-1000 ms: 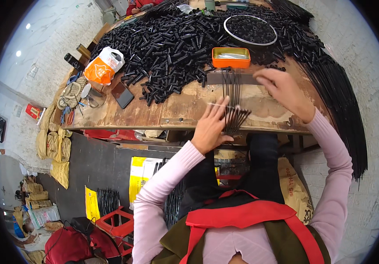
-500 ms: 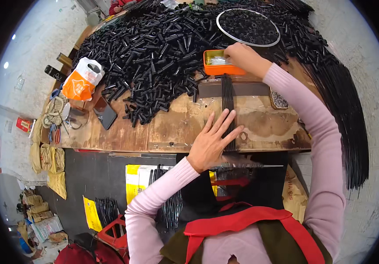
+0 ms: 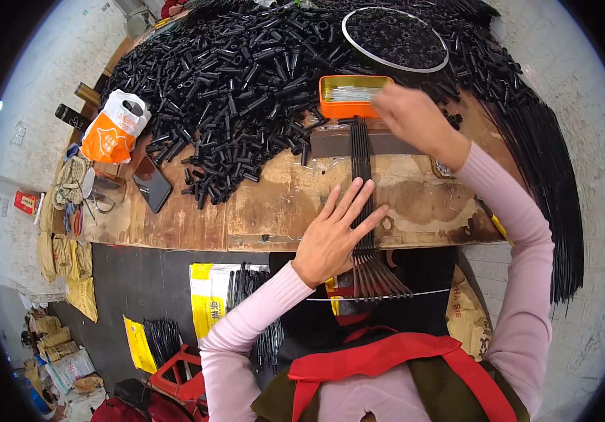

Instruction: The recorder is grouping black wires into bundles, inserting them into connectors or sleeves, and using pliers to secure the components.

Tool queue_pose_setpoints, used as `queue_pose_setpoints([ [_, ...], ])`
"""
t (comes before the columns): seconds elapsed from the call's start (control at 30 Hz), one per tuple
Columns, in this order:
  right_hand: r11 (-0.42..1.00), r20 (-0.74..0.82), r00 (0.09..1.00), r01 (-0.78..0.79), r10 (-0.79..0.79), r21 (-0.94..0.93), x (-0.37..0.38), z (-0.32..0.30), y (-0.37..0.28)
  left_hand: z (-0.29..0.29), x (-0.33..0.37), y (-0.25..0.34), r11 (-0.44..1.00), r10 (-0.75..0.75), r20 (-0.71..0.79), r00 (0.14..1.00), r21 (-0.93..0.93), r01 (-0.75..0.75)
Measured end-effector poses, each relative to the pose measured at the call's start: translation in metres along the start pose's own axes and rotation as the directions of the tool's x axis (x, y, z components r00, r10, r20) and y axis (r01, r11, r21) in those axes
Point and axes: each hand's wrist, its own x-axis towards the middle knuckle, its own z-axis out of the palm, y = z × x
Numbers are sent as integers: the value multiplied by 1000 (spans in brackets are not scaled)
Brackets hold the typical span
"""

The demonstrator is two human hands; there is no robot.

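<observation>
My left hand (image 3: 336,232) lies flat with fingers spread, pressing on a bundle of thin black ribbed rods (image 3: 361,160). The bundle runs from a dark flat strip (image 3: 334,145) to past the table's near edge. There the rod ends fan out, apparently along a thin silvery rod (image 3: 429,292). Beside the orange tin (image 3: 356,110), my right hand (image 3: 418,123) is held up with its fingers drawn together. What they hold, if anything, is hidden. Thin silvery pins (image 3: 351,94) lie inside the tin.
A heap of black tubular parts (image 3: 246,77) covers the table's far side, with a white ring (image 3: 348,35) around small parts. Long black rods (image 3: 552,204) hang off the right edge. A phone (image 3: 152,184) and a plastic bag (image 3: 114,128) lie left. A small tray (image 3: 443,167) is partly hidden.
My right hand has come out of the orange tin, toward me and to the right. The near rod ends, blurred before, now show fanned out along the silvery rod. My left hand stays on the bundle.
</observation>
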Motion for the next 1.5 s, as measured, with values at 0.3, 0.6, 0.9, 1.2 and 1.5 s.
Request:
queue_pose_setpoints([
  [0.3,999,183,982,-39,35,22,-42,4,1,-1,3,1,1000,21,-9,1000,15,-21],
  [0.6,1000,188,982,-22,20,9,-35,9,-3,-2,3,1,1000,14,-12,1000,-4,-14],
  [0.9,1000,169,986,12,-10,-10,-34,10,-5,-2,2,1,999,18,-40,999,-51,-20],
  [1.2,991,56,994,86,-92,102,-26,23,7,-2,3,1,998,31,-46,998,-47,-33],
  [1.5,1000,35,999,-17,16,14,-33,8,2,-3,0,-2,999,37,-2,999,5,-37],
])
